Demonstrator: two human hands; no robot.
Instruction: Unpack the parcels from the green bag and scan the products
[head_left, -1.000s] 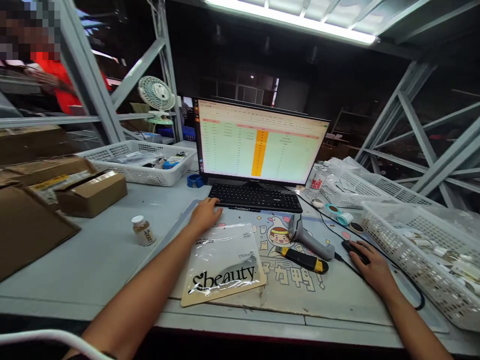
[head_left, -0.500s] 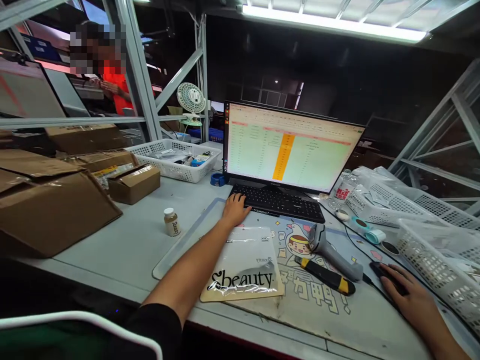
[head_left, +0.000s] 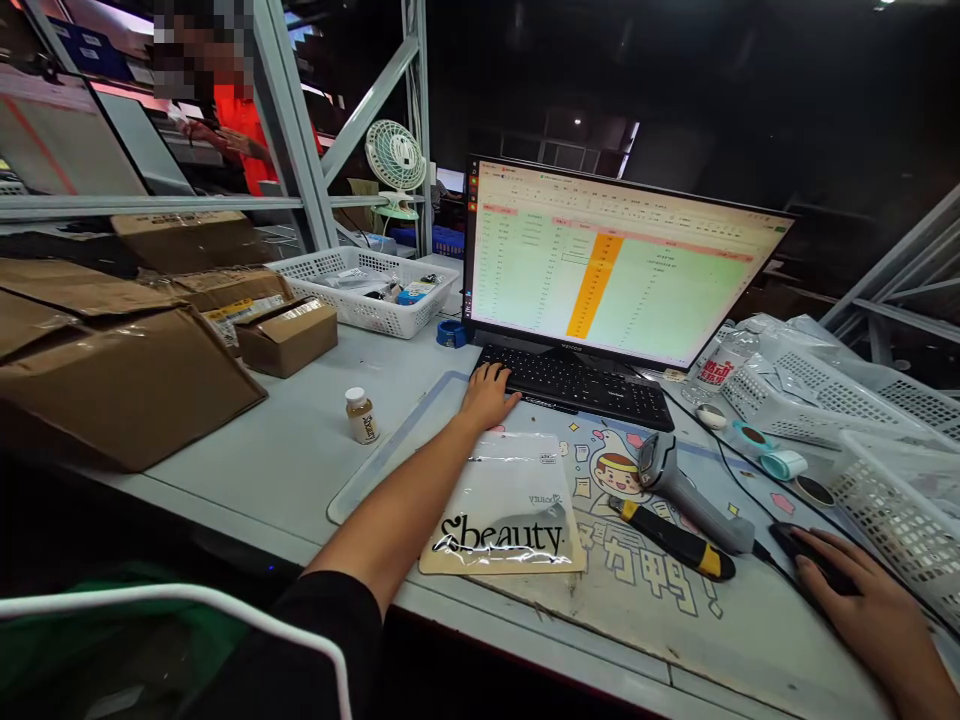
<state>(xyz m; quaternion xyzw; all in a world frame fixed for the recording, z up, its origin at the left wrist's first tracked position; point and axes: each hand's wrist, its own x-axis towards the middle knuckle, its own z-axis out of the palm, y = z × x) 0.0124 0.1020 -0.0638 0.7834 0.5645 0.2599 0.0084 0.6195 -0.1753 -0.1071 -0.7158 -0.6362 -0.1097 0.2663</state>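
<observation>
My left hand (head_left: 489,396) rests with fingers stretched over the left end of the black keyboard (head_left: 577,385). On the right, my right hand (head_left: 862,590) lies curved over a black computer mouse (head_left: 817,555). Below my left wrist is a clear-fronted pouch (head_left: 510,515) lettered "beauty", flat on the printed desk mat (head_left: 645,620). Between the pouch and the mouse lie a grey barcode scanner (head_left: 694,500) and a black-and-yellow utility knife (head_left: 675,540). A small white-capped bottle (head_left: 362,418) stands left of my forearm. Behind the keyboard, the monitor (head_left: 600,265) displays a spreadsheet with an orange column.
Cardboard boxes (head_left: 112,370) crowd the left side. A white basket (head_left: 405,318) of small items stands beside the monitor. White baskets (head_left: 900,500), a plastic bottle (head_left: 724,365) and tape rolls (head_left: 784,463) line the right. Beyond the frame are a fan (head_left: 395,157) and a person in orange (head_left: 244,125).
The view has tipped down and turned slightly left, so everything sits higher and farther right. Both hands stay in place on the keyboard and the mouse.
</observation>
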